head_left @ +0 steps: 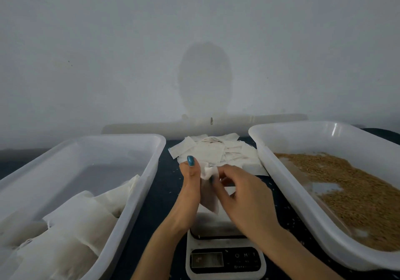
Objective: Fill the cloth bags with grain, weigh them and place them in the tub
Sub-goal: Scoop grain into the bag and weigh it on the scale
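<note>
Above white digital scale (225,256): fingers (225,172) of both hands clamped on small white cloth bag (208,202), held over scale plate. Grip of left hand (190,184) on bag's left edge, thumb up, blue nail; right hand (242,195) pinches bag's top. Behind scale: loose pile of flat empty white cloth bags (216,152) on dark worktop (164,193). Left of scale: translucent white plastic tub (138,171) with filled white cloth bags (82,219). Right of scale: second translucent plastic tub (281,171) holding brown grain (357,193).
</note>
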Demonstrator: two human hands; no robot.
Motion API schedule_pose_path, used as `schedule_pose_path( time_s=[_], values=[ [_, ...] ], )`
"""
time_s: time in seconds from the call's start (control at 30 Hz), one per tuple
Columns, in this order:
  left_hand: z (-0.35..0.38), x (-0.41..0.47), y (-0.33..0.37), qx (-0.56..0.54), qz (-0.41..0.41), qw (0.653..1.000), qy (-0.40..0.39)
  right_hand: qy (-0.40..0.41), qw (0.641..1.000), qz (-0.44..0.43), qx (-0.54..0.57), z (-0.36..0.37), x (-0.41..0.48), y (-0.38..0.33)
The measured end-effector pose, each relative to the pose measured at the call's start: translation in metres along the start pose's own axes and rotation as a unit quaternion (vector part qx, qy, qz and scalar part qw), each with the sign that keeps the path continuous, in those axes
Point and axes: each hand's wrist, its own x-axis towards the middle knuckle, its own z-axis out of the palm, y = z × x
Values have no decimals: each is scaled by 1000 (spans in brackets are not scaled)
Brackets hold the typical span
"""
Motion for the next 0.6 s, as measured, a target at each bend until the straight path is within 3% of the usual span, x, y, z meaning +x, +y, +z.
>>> schedule_pose_path(
  time_s=[0.1,0.2,0.4,0.5,0.6],
  values=[
    [2,-8,3,63,22,997,-22,5,993,54,108,2,5,16],
    [-20,-15,-1,201,62,974,-88,4,982,78,169,-1,5,27],
    [-35,-5,-11,209,126,966,-89,-21,960,80,267,-9,6,32],
    [-39,-3,-15,254,120,956,-87,-39,961,105,253,-10,4,38],
    [-46,2,-27,389,111,909,-101,-83,985,100,113,-6,0,49]
  ],
)
